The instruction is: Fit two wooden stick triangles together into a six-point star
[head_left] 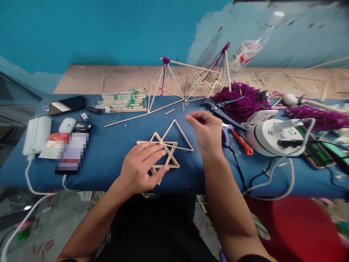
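My left hand (141, 165) lies over the left part of a star-shaped frame of thin wooden sticks (171, 156), its fingers stretched out and touching it. A triangle of sticks (184, 134) meets the star at its upper right. To the right of that triangle, my right hand (205, 129) is raised above the blue mat, thumb and fingers drawn together in a pinch. Whatever may be between those fingertips is too small to make out. Beside the right wrist is a blue glue gun (225, 135), partly hidden by the hand.
Behind stand stick pyramids (166, 83) with purple yarn, and a woven stick basket shape (207, 84). Wrapped chopsticks (125, 100) lie at left, near phones (67, 105). On the right are pliers (222, 111), a red cutter (242, 142), purple yarn (242, 98) and a corded power strip (272, 138).
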Available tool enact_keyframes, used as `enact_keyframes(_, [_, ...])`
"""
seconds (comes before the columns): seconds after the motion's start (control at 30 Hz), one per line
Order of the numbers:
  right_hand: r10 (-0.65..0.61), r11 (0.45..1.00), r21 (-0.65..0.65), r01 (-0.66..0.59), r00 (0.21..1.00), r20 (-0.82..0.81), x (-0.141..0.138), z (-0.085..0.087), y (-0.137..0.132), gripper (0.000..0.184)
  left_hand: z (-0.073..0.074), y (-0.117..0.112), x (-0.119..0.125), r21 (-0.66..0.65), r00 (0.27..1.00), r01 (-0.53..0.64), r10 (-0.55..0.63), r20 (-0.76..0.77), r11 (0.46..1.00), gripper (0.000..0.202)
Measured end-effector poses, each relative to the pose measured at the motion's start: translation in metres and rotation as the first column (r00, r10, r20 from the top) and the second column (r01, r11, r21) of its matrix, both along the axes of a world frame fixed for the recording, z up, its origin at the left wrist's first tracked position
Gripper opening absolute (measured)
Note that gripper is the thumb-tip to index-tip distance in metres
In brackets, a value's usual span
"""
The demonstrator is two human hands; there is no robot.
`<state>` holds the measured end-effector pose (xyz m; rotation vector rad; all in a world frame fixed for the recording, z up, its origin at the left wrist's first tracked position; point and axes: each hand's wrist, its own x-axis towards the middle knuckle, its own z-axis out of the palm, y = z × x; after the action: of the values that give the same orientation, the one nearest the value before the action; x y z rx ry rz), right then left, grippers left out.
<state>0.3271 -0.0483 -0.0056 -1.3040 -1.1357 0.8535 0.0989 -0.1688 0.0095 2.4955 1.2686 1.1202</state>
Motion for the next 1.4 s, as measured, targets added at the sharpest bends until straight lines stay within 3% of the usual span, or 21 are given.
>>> enact_keyframes(0.07, [0.052, 0.999, 0.019, -0.051, 0.998, -0.038, 0.000, 0.002, -0.001, 0.017, 0.004, 0.023, 0.012, -0.125, 0.989, -0.132, 0.138, 0.044, 0.983, 0.034])
enact_keyframes(0.17, [0.137, 0.990, 0.031, -0.134, 0.980, -0.147, -0.002, 0.008, -0.005, 0.018, 0.008, 0.062, 0.025, -0.405, 0.957, -0.281, 0.283, -0.056, 0.870, 0.049])
enact_keyframes(0.23, [0.198, 0.980, 0.045, -0.193, 0.952, -0.235, -0.003, 0.012, -0.008, 0.019, 0.010, 0.084, 0.032, -0.525, 0.961, -0.264, 0.265, -0.074, 0.809, 0.055])
enact_keyframes(0.33, [0.279, 0.960, 0.086, -0.265, 0.904, -0.325, -0.004, 0.016, -0.012, 0.022, 0.009, 0.100, 0.039, -0.626, 0.978, -0.163, 0.208, -0.002, 0.763, 0.047])
enact_keyframes(0.47, [0.334, 0.942, 0.155, -0.297, 0.860, -0.385, -0.001, 0.018, -0.014, 0.027, 0.007, 0.099, 0.043, -0.715, 0.965, -0.019, 0.201, 0.170, 0.699, 0.028])
enact_keyframes(0.57, [0.320, 0.944, 0.216, -0.247, 0.841, -0.436, 0.002, 0.018, -0.013, 0.028, 0.011, 0.094, 0.039, -0.753, 0.936, 0.017, 0.254, 0.243, 0.657, 0.025])
enact_keyframes(0.8, [0.251, 0.944, 0.310, -0.113, 0.854, -0.455, 0.007, 0.017, -0.010, 0.023, 0.034, 0.082, 0.016, -0.681, 0.946, 0.003, 0.219, 0.240, 0.733, 0.015])
enact_keyframes(0.97, [0.218, 0.929, 0.364, -0.062, 0.887, -0.406, 0.005, 0.014, -0.009, 0.019, 0.033, 0.071, 0.003, -0.633, 0.952, 0.022, 0.177, 0.249, 0.774, 0.015])
enact_keyframes(1.17, [0.147, 0.916, 0.402, 0.003, 0.928, -0.341, 0.004, 0.010, -0.006, 0.015, 0.025, 0.063, -0.012, -0.663, 0.930, 0.039, 0.215, 0.297, 0.748, 0.015])
enact_keyframes(1.4, [-0.098, 0.883, 0.449, 0.139, 0.989, -0.115, 0.000, 0.012, -0.006, 0.015, 0.023, 0.062, -0.030, -0.715, 0.888, 0.067, 0.284, 0.360, 0.696, 0.017])
